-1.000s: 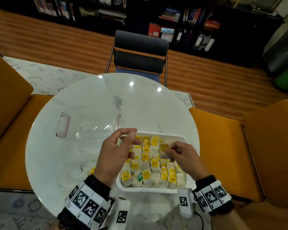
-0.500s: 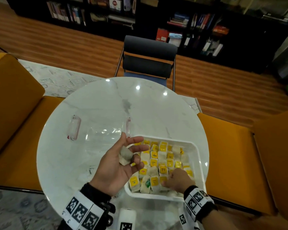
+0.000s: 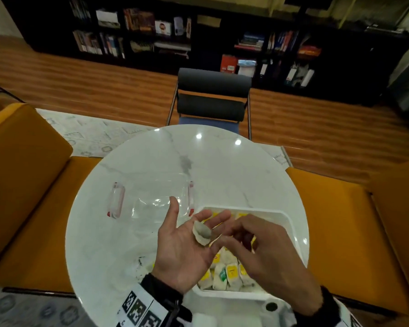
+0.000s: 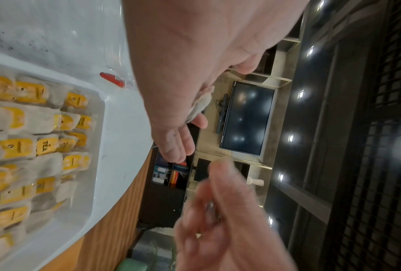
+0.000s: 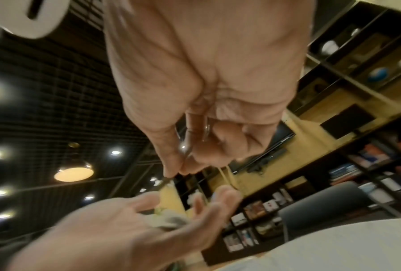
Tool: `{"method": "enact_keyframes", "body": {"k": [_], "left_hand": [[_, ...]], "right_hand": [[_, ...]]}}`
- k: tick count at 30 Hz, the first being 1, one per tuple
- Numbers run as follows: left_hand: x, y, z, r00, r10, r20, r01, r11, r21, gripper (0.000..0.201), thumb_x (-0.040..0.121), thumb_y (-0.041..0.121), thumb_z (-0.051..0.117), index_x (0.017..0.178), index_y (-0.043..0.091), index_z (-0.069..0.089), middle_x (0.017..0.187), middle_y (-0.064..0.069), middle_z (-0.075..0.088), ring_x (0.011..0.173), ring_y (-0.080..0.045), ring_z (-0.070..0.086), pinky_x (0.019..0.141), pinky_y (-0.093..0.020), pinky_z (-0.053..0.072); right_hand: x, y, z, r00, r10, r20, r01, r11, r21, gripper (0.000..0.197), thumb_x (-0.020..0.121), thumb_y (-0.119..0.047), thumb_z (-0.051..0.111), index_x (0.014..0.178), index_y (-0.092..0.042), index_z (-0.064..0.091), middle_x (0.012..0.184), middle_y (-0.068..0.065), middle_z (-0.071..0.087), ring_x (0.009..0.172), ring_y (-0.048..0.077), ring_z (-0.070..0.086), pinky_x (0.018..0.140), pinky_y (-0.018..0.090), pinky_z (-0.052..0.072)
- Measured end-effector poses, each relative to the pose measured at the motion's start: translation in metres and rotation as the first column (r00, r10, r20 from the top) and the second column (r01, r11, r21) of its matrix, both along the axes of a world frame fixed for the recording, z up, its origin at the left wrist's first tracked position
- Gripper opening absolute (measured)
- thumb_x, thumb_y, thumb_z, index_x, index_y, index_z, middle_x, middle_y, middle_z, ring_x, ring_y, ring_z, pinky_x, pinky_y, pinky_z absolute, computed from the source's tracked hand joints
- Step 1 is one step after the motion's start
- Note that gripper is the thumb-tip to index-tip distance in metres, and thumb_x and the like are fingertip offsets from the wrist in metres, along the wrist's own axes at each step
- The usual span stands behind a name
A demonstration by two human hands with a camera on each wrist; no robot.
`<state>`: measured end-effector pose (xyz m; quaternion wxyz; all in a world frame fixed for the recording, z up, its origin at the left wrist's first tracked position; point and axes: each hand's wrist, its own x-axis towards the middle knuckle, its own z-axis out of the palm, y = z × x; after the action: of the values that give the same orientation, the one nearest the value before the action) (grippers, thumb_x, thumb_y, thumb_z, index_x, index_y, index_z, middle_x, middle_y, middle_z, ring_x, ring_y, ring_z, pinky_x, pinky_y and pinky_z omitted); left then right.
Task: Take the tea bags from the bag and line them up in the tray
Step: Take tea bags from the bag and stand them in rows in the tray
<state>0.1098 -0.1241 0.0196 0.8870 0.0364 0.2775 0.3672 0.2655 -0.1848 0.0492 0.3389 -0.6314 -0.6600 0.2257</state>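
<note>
Right hand point(image 3: 265, 253) now up from tray point(image 3: 291, 223), fingers curled, empty; pale crumpled tea bag point(image 3: 201, 233) on flat, spread left hand point(image 3: 183, 246).

Pale tea bag point(image 3: 201, 233) on upturned palm

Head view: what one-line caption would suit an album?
Left hand cradles a tea bag above the tray as right hand reaches in.

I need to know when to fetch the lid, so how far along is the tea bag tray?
Mostly done: the white tray already holds several rows of tea bags. In hand: one tea bag lies on the open left hand, with the right hand reaching for it. Left: placing that bag; the source bag is not clearly visible.
</note>
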Motion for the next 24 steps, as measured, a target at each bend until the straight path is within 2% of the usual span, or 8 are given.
{"method": "enact_keyframes", "body": {"k": [2, 6, 10, 13, 16, 18, 20, 24], "left_hand": [[0.004, -0.002, 0.001, 0.999, -0.033, 0.0, 0.033, 0.999, -0.011, 0.073, 0.084, 0.077, 0.046, 0.09, 0.005, 0.056, 0.135, -0.027, 0.059, 0.099, -0.04, 0.065, 0.086, -0.045, 0.053], [0.009, -0.003, -0.005, 0.998, -0.064, -0.019, 0.064, 0.998, -0.008, 0.084, 0.08, 0.085, 0.044, 0.099, 0.004, 0.056, 0.141, -0.026, 0.055, 0.135, -0.038, 0.049, 0.119, -0.044, 0.031], [0.015, -0.009, -0.004, 0.993, -0.112, 0.029, 0.112, 0.994, 0.015, 0.085, 0.082, 0.083, 0.045, 0.093, 0.0, 0.063, 0.104, -0.019, 0.061, 0.11, -0.033, 0.058, 0.115, -0.044, 0.037], [0.017, -0.007, -0.005, 0.992, -0.122, -0.028, 0.123, 0.991, 0.05, 0.069, 0.085, 0.077, 0.053, 0.109, 0.012, 0.05, 0.093, -0.016, 0.063, 0.103, -0.033, 0.062, 0.108, -0.048, 0.043], [0.017, 0.004, -0.008, 0.969, -0.154, -0.193, 0.185, 0.97, 0.159, 0.073, 0.083, 0.073, 0.053, 0.119, 0.01, 0.056, 0.105, -0.012, 0.069, 0.106, -0.031, 0.063, 0.101, -0.053, 0.047], [0.019, 0.01, -0.005, 0.946, -0.218, -0.238, 0.279, 0.924, 0.263, 0.078, 0.081, 0.075, 0.056, 0.13, 0.015, 0.062, 0.118, -0.007, 0.069, 0.107, -0.027, 0.063, 0.106, -0.056, 0.043], [0.024, 0.013, -0.002, 0.913, -0.264, -0.311, 0.376, 0.839, 0.394, 0.07, 0.078, 0.072, 0.062, 0.126, 0.021, 0.068, 0.122, -0.006, 0.069, 0.107, -0.022, 0.063, 0.101, -0.051, 0.045], [0.039, 0.011, -0.003, 0.851, -0.095, -0.517, 0.462, 0.603, 0.65, 0.032, 0.082, 0.036, 0.08, 0.105, 0.015, 0.073, 0.102, -0.011, 0.075, 0.097, -0.02, 0.07, 0.083, -0.03, 0.053]], "right_hand": [[-0.016, -0.003, -0.006, 0.993, 0.073, 0.088, -0.076, 0.997, 0.033, 0.006, 0.084, -0.035, 0.068, 0.086, -0.031, 0.066, 0.083, -0.026, 0.057, 0.072, -0.004, 0.053, 0.066, 0.006, 0.038], [-0.024, -0.004, -0.021, 0.966, 0.03, 0.258, -0.044, 0.998, 0.049, 0.013, 0.086, -0.04, 0.061, 0.096, -0.031, 0.064, 0.104, -0.019, 0.061, 0.094, 0.003, 0.059, 0.075, 0.017, 0.048], [-0.02, -0.002, -0.026, 0.955, -0.031, 0.296, 0.007, 0.997, 0.083, 0.013, 0.09, -0.035, 0.056, 0.097, -0.031, 0.066, 0.094, -0.017, 0.061, 0.089, 0.005, 0.059, 0.07, 0.022, 0.051], [-0.011, 0.001, -0.015, 0.981, -0.088, 0.174, 0.083, 0.996, 0.036, 0.007, 0.091, -0.03, 0.061, 0.089, -0.027, 0.067, 0.082, -0.015, 0.061, 0.075, 0.004, 0.058, 0.064, 0.015, 0.046], [0.008, 0.011, 0.009, 1.0, -0.029, -0.004, 0.029, 0.998, -0.053, 0.008, 0.09, -0.013, 0.064, 0.089, -0.021, 0.066, 0.079, -0.015, 0.067, 0.074, 0.007, 0.061, 0.062, 0.008, 0.039], [0.022, 0.015, 0.022, 0.999, 0.015, -0.031, -0.019, 0.992, -0.123, 0.012, 0.092, -0.009, 0.062, 0.093, -0.02, 0.067, 0.078, -0.018, 0.065, 0.074, 0.009, 0.06, 0.062, 0.011, 0.042], [0.033, 0.016, 0.029, 1.0, 0.024, -0.009, -0.025, 0.99, -0.14, 0.009, 0.094, -0.015, 0.063, 0.094, -0.022, 0.067, 0.076, -0.016, 0.065, 0.074, 0.009, 0.06, 0.062, 0.013, 0.043], [0.05, 0.014, 0.035, 1.0, 0.0, 0.018, 0.002, 0.991, -0.133, 0.008, 0.091, -0.019, 0.069, 0.092, -0.024, 0.063, 0.077, -0.008, 0.067, 0.073, 0.012, 0.062, 0.059, 0.017, 0.044]]}}
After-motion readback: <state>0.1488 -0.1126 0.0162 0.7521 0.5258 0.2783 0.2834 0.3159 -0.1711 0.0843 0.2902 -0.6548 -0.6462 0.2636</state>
